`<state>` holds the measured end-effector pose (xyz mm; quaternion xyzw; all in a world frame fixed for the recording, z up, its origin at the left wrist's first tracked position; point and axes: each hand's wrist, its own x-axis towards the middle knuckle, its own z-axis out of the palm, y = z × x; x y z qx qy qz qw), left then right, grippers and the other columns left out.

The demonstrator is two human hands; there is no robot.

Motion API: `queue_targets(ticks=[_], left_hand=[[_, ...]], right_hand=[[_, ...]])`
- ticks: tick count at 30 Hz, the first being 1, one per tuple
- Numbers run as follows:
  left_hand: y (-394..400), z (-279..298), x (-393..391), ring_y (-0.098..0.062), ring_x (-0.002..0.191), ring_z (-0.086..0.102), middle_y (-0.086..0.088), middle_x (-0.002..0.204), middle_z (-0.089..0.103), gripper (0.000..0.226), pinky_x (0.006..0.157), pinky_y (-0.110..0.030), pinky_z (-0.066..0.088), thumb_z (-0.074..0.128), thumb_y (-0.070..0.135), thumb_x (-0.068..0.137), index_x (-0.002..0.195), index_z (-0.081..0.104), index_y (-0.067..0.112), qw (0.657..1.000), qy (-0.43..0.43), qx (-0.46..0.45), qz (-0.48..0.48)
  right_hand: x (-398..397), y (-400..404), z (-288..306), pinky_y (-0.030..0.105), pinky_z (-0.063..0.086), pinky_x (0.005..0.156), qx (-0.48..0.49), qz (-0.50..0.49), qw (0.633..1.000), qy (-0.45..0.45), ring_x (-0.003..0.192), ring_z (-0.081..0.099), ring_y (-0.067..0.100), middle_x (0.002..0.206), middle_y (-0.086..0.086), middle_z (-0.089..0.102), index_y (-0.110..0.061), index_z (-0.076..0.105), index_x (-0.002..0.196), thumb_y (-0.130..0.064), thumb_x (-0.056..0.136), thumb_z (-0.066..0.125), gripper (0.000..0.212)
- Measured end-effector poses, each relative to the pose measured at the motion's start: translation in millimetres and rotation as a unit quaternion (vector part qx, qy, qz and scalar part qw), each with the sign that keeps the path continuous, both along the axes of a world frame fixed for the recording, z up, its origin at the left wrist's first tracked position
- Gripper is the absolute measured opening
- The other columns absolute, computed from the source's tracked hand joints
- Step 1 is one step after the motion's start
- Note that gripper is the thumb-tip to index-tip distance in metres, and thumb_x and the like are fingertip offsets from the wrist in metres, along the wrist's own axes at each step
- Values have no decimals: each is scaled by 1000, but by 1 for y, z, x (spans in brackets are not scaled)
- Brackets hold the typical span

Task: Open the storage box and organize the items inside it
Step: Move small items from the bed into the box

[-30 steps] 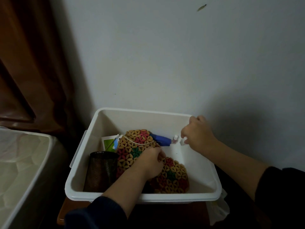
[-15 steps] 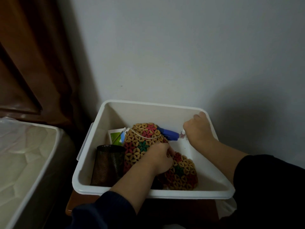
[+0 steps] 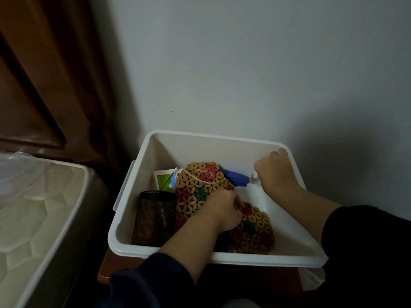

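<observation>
Bed [image 3: 42, 218] at far left, mattress edge only. White storage box [image 3: 222, 138] sits on a small brown desk [image 3: 109, 270] against the wall, lid off and not in view, so the opening step looks done; sorting is underway, not finished. Inside the box: two round beaded mats [image 3: 195, 185] in flower pattern, one leaning up toward the back, one lying lower front, overlapping. Black mesh cup [image 3: 153, 216] stands upright at front left, just beside the mats. Green-and-white card pack [image 3: 163, 178] is wedged behind cup and mat at back left. Blue tool-like item [image 3: 233, 177] lies at back, partly under the upper mat, with a small clear piece [image 3: 253, 180] at its right end. Left hand [image 3: 222, 210] rests on the mats where they overlap, fingers curled down, seemingly pinching a mat edge; exact grip hidden. Right hand [image 3: 275, 172] at back right corner, fingers closed around the clear piece, touching it. Right side of box floor is bare. Left to do, by judgement: mats, blue item and small piece need settled places.
</observation>
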<state>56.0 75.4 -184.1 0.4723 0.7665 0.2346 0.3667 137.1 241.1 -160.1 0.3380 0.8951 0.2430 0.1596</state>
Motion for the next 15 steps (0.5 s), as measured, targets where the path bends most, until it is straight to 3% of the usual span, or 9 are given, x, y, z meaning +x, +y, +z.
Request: queue_targets(ticks=[4, 6, 8, 10, 13, 15], left_hand=[[1, 1, 0, -25, 129, 54, -5, 139, 53, 31, 111, -38, 49, 60, 12, 98, 125, 71, 19, 1000, 6, -3, -2], [1, 1, 0, -25, 129, 54, -5, 139, 53, 31, 111, -38, 50, 60, 12, 97, 125, 71, 19, 1000, 6, -4, -2], [1, 2, 0, -25, 129, 55, -5, 139, 54, 31, 111, -38, 49, 61, 13, 98, 126, 72, 18, 1000, 9, -2, -5], [0, 2, -1, -23, 128, 55, -5, 140, 54, 30, 111, -37, 49, 61, 12, 98, 126, 72, 17, 1000, 9, -2, -7], [-1, 3, -1, -22, 128, 56, -4, 141, 53, 31, 110, -35, 50, 59, 9, 98, 126, 72, 18, 1000, 1, -5, -2], [-2, 3, -1, -22, 128, 55, -4, 141, 53, 33, 110, -36, 50, 58, 7, 98, 126, 71, 18, 1000, -1, -7, -3]], right_hand=[[9, -5, -4, 31, 50, 80, -71, -5, 990, 123, 83, 64, 21, 90, 1, 68, -19, 68, 94, -18, 95, 71, 3], [14, -17, -11, 31, 51, 70, -170, -99, 951, 238, 77, 60, 19, 88, 1, 63, -17, 65, 98, -14, 97, 67, 4], [15, -28, -20, 30, 47, 67, -267, -222, 894, 284, 76, 57, 18, 89, 1, 59, -18, 57, 98, -13, 97, 61, 6], [16, -31, -31, 31, 49, 74, -356, -331, 806, 337, 86, 59, 22, 99, 5, 61, -13, 58, 107, -15, 100, 57, 7], [16, -30, -37, 26, 45, 69, -462, -451, 581, 495, 80, 54, 20, 96, 8, 57, 3, 62, 130, -3, 104, 49, 30], [13, -28, -38, 29, 47, 74, -480, -475, 482, 558, 78, 53, 18, 103, 9, 59, 4, 60, 135, 0, 104, 48, 33]])
